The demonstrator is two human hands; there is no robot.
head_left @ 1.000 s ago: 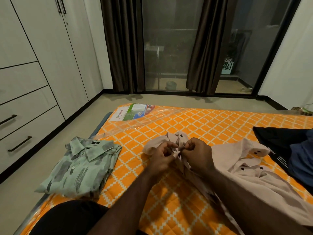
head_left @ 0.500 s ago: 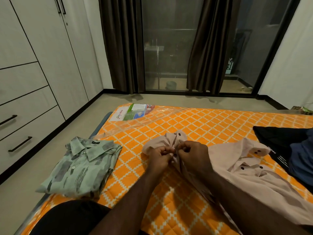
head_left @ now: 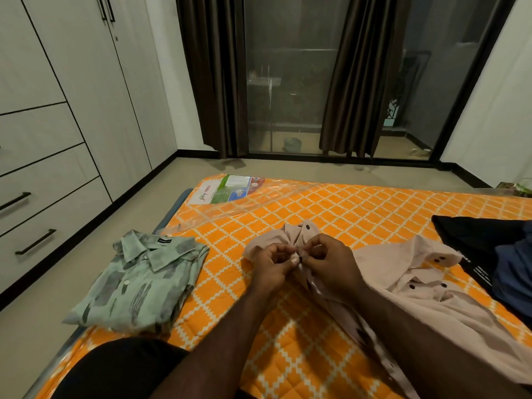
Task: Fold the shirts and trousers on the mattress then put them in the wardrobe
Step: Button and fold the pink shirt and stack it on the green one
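Head view: left hand (head_left: 270,269) and right hand (head_left: 331,266) both pinch the beige shirt (head_left: 403,283) on the mattress (head_left: 359,208).

Orange-and-white lattice mattress (head_left: 331,208); beige shirt (head_left: 403,283); green shirt (head_left: 138,286), grey-streaked.

Your hands meet at centre, backs facing up. Your left hand (head_left: 270,267) has its fingers curled, thumb and forefinger pinching the edge of the beige shirt (head_left: 388,269). Your right hand (head_left: 331,263) is curled too, fingertips pinching the same edge, just touching the left thumb tip. Your left forearm (head_left: 218,347) comes in bare from bottom centre, your right forearm (head_left: 417,341) bare from bottom right, converging at the wrists.
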